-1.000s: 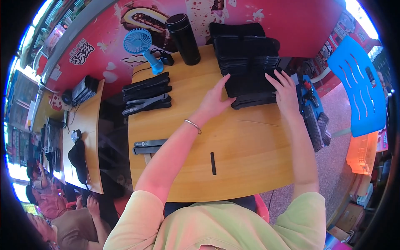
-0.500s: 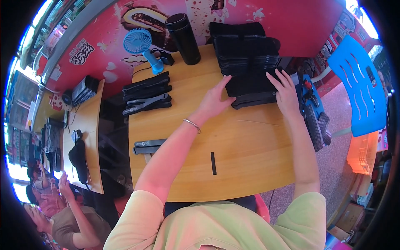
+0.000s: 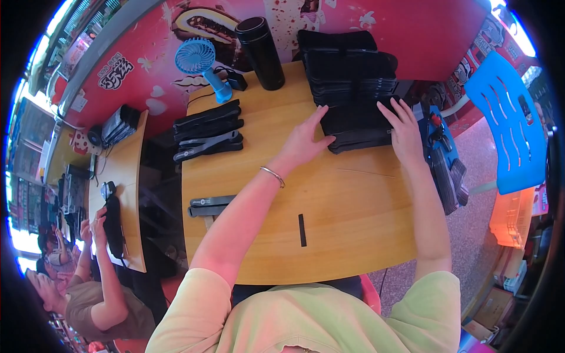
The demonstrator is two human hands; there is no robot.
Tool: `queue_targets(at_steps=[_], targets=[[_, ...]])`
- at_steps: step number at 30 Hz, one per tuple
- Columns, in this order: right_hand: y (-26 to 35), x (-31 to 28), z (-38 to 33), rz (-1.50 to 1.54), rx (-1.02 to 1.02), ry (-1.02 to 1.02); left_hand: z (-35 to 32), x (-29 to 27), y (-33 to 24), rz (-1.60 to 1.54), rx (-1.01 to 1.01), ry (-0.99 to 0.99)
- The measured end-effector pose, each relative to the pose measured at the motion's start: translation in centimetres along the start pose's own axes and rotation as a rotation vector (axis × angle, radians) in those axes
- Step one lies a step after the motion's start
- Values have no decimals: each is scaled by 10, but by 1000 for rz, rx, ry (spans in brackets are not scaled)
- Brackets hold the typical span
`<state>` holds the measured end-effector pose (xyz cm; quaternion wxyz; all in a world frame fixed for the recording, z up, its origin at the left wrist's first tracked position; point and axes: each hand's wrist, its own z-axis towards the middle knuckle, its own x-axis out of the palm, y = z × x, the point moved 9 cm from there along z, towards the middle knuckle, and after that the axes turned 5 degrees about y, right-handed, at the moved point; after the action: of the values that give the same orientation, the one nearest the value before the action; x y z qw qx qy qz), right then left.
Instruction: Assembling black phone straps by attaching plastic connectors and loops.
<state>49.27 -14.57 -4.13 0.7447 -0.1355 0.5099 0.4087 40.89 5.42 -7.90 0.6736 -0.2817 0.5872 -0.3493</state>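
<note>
A low stack of flat black fabric pieces [image 3: 356, 122] lies toward the back right of the table. My left hand [image 3: 301, 143] rests along the stack's left edge, thumb and fingers stretched apart. At the right edge, my right hand [image 3: 405, 130] lies with its fingers spread on the fabric. Neither hand is closed round anything. Directly behind stands a taller pile of similar black pieces [image 3: 348, 66]. A short black strip [image 3: 302, 230] lies alone on the wooden table [image 3: 353, 223] nearer to me.
Folded black straps [image 3: 207, 130] lie at the left, with grey straps [image 3: 210, 206] closer in. A blue fan [image 3: 196, 57] and black tumbler [image 3: 262, 56] stand behind. Right of the table are a blue chair [image 3: 505, 120] and orange crate [image 3: 511, 220]. A co-worker [image 3: 106, 303] sits left.
My hands and the stack stay almost still. The co-worker at the left has lowered their hands toward the black item on the neighbouring table.
</note>
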Motion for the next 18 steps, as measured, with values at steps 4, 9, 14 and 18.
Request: queue_targets(at_steps=[4, 9, 14, 18], targets=[[1, -5, 2, -34, 3, -10, 0, -1, -2, -7, -17, 14], [-1, -1, 0, -58, -17, -1, 1, 1, 1, -13, -27, 21], [-1, 0, 0, -37, -24, 46, 1, 1, 2, -11, -22, 63], [-5, 4, 1, -13, -36, 110, 1, 3, 2, -46, -18, 101]])
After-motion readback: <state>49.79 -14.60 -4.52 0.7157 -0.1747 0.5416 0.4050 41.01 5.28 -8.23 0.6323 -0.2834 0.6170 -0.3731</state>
